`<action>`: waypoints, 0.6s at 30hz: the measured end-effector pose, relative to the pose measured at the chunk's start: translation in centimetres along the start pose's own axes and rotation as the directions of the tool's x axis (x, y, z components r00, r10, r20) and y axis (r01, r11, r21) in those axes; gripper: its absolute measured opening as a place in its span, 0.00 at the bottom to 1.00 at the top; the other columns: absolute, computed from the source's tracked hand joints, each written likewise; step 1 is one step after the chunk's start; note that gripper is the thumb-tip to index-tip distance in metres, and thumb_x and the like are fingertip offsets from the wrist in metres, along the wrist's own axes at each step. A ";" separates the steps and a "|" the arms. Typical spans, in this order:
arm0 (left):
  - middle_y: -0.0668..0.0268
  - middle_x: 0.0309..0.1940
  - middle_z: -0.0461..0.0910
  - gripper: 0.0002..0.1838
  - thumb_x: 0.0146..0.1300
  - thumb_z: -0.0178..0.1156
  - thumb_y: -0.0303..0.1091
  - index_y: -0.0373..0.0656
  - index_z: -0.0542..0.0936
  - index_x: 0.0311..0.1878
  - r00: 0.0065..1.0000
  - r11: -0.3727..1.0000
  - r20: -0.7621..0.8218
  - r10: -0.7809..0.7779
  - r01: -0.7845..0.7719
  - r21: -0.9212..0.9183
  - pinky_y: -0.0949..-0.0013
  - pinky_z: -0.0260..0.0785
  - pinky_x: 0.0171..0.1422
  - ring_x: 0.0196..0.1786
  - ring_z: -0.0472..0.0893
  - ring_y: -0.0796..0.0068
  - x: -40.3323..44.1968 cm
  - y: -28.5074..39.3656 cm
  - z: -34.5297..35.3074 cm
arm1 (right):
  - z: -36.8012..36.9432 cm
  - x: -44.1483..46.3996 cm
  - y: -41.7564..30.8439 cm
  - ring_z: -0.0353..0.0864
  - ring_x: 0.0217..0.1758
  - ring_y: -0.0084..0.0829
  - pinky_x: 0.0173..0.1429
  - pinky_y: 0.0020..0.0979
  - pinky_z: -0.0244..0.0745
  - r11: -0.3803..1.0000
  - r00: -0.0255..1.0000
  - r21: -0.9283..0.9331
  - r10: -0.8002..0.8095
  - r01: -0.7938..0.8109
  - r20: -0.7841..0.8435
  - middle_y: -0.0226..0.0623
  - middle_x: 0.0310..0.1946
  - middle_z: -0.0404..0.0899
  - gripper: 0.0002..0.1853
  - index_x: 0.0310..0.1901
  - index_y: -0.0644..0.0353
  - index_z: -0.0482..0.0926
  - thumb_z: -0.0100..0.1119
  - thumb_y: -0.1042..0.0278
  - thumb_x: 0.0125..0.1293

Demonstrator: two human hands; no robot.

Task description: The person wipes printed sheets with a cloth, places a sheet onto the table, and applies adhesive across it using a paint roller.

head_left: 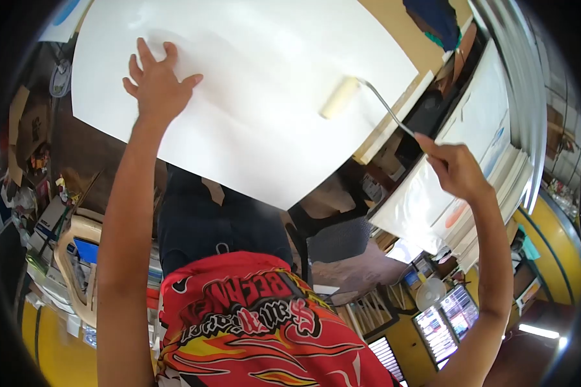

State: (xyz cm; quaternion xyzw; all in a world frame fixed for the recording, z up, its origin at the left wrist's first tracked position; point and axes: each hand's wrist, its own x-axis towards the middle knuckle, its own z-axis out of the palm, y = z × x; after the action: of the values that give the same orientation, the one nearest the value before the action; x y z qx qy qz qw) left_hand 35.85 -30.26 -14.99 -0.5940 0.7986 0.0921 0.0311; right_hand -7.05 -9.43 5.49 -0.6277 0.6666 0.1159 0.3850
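A large white sheet (258, 122) with a glossy surface spreads out in front of me, its near corner jutting past my waist. My left hand (156, 80) lies on its left part with fingers spread, holding nothing. In my right hand (455, 166) is the handle of a paint roller, gripped beyond the sheet's right edge. The paint roller (340, 98) has a pale cream sleeve on a bent metal rod, and the sleeve rests on or just over the right part of the sheet; exact contact is hard to tell.
A tan board (394, 138) shows under the sheet's right side. Dark cloth (432, 19) lies at the top right. White printed panels (458, 148) lean at the right. A black chair (336, 242) and lit monitors (445, 322) are below. Cluttered shelves line the left.
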 end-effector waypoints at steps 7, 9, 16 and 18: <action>0.48 0.83 0.37 0.41 0.60 0.72 0.47 0.55 0.67 0.75 0.996 0.999 0.088 -0.015 0.019 -0.040 0.24 0.40 0.76 0.81 0.42 0.31 0.2 0.0 -0.9 | -0.9 9.4 -7.5 0.80 0.27 0.53 0.36 0.42 0.76 0.983 0.982 -0.088 -0.168 0.161 -0.081 0.56 0.26 0.80 0.22 0.63 0.57 0.80 0.58 0.76 0.67; 0.49 0.83 0.38 0.41 0.59 0.72 0.48 0.56 0.68 0.76 0.995 0.998 0.095 0.009 -0.003 -0.059 0.23 0.39 0.76 0.81 0.42 0.33 0.2 -0.7 -1.2 | -0.2 12.9 -10.1 0.78 0.26 0.55 0.35 0.42 0.75 0.979 0.968 -0.035 -0.202 0.199 -0.150 0.56 0.26 0.79 0.22 0.63 0.57 0.80 0.57 0.77 0.66; 0.41 0.77 0.56 0.47 0.51 0.76 0.59 0.54 0.73 0.73 0.956 0.974 -0.289 -0.057 -0.010 -0.224 0.40 0.56 0.77 0.79 0.58 0.43 2.3 -12.6 -0.8 | -1.0 8.2 -9.3 0.79 0.24 0.54 0.32 0.41 0.75 0.994 0.989 -0.002 -0.107 0.107 -0.101 0.58 0.25 0.76 0.25 0.62 0.63 0.80 0.57 0.82 0.62; 0.44 0.77 0.58 0.57 0.46 0.72 0.73 0.47 0.70 0.75 0.901 0.971 -0.362 -0.237 0.203 -0.130 0.38 0.59 0.74 0.76 0.63 0.41 5.3 -19.6 0.3 | -0.9 8.7 -10.9 0.79 0.25 0.53 0.33 0.41 0.75 0.999 0.997 0.046 -0.009 0.013 -0.075 0.57 0.25 0.77 0.24 0.62 0.64 0.80 0.59 0.83 0.62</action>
State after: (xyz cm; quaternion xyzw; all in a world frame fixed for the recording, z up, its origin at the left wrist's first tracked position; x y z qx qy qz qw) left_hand 52.97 -40.68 -18.24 -0.6877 0.7126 0.0083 -0.1386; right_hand 3.48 -18.54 3.97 -0.6262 0.6795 0.0748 0.3749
